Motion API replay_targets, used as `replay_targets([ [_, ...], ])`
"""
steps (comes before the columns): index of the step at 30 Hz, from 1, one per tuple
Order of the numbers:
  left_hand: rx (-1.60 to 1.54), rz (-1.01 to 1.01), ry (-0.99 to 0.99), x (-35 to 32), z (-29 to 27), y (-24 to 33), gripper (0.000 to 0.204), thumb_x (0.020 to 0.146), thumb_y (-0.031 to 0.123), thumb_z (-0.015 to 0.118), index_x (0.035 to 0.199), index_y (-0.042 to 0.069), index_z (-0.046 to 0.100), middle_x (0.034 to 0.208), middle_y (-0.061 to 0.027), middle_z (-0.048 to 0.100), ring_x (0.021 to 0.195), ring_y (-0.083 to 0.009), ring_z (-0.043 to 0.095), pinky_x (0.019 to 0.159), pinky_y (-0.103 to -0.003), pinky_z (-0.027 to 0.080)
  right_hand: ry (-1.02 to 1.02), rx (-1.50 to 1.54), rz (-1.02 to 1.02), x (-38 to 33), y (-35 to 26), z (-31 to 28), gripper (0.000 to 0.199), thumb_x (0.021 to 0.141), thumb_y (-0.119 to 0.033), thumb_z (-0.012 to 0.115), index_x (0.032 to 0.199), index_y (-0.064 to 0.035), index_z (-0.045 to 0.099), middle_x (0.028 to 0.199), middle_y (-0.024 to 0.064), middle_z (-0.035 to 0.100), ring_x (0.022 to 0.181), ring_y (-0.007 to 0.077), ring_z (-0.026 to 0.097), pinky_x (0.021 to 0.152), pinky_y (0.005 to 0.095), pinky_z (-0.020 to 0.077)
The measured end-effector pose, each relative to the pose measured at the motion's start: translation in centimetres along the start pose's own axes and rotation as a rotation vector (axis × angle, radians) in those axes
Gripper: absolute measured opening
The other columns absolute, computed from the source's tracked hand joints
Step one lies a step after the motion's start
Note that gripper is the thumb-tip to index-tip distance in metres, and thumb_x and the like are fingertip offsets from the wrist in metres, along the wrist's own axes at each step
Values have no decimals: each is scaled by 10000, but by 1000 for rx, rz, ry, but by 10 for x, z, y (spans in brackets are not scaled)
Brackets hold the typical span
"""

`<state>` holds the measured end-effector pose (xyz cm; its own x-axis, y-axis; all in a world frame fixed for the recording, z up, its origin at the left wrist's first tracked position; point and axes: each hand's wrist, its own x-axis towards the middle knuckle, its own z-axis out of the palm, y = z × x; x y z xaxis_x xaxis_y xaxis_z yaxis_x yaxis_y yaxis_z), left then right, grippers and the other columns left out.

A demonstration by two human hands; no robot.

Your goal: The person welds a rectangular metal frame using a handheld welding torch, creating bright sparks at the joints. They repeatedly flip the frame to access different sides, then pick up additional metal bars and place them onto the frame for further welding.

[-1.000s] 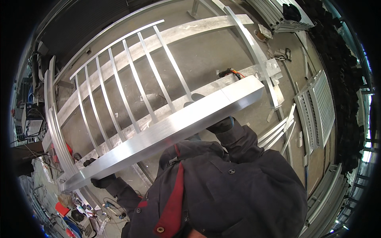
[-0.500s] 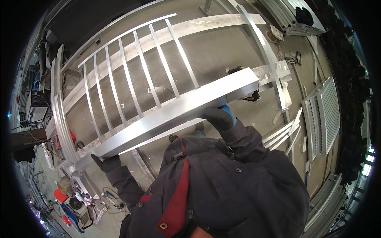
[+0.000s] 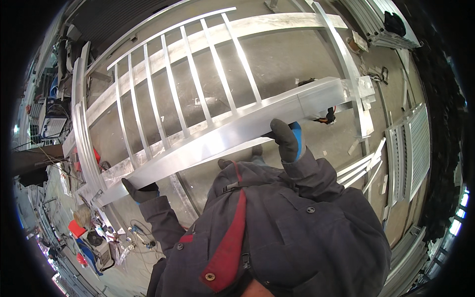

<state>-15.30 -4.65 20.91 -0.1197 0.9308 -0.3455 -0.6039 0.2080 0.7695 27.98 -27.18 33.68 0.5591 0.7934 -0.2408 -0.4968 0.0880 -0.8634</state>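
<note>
A long silver metal box beam (image 3: 213, 142) lies slantwise before me, its right end farther away than its left. My left hand (image 3: 141, 191), in a dark glove, is closed round the near edge at the beam's left end. Toward the right end, my right hand (image 3: 286, 140), in a dark glove with blue on it, holds the near edge with its thumb up on the face. The fingers under the beam are hidden. Just beyond it lies a ladder-like metal frame (image 3: 171, 84) with several thin bars. A seam crosses the beam near its right end.
A metal crossbar (image 3: 349, 74) runs beside the beam's right end. Bundled metal profiles (image 3: 85, 146) stand at left. Slatted panels (image 3: 415, 148) lie at far right, with loose white strips (image 3: 358, 168) nearer me. Tools, cables and a red object (image 3: 76, 228) clutter the lower left floor.
The beam has turned so that its broad face shows, and its right end has moved toward the crossbar. My right hand's thumb has come up onto the face. My left hand still grips its end.
</note>
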Motion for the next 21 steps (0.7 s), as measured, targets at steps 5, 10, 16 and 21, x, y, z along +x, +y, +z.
replay_targets([
  [5, -5, 28, -5, 11, -12, 6, 554, 985, 517, 547, 1338, 90, 545, 1299, -151, 626, 1160, -365, 623, 1037, -584, 492, 12, 4, 36, -1, 10, 1, 415, 944, -302, 710, 1207, 8, 627, 1087, 98, 676, 985, 203, 673, 852, 351, 571],
  [10, -10, 44, 119, 12, -11, 7, 569, 976, 519, 547, 1381, 119, 532, 1330, -131, 619, 1172, -360, 620, 1031, -596, 495, 31, -83, 100, -5, 18, 2, 473, 971, -375, 656, 1235, 15, 619, 1085, 122, 704, 982, 239, 703, 891, 388, 586],
  [16, -103, -32, -122, 6, -16, 12, 556, 960, 555, 567, 1327, 138, 571, 1357, -134, 610, 1196, -362, 613, 1010, -594, 511, 90, -152, 222, -13, 24, -1, 482, 955, -439, 667, 1158, -3, 652, 1016, 105, 721, 877, 198, 706, 809, 327, 574],
  [21, -171, -56, -101, 6, -20, 10, 535, 963, 543, 579, 1292, 123, 621, 1383, -157, 598, 1227, -376, 598, 1019, -594, 508, 84, -211, 260, -17, 29, -7, 473, 947, -465, 671, 1106, -19, 669, 986, 98, 723, 827, 182, 705, 770, 310, 561],
])
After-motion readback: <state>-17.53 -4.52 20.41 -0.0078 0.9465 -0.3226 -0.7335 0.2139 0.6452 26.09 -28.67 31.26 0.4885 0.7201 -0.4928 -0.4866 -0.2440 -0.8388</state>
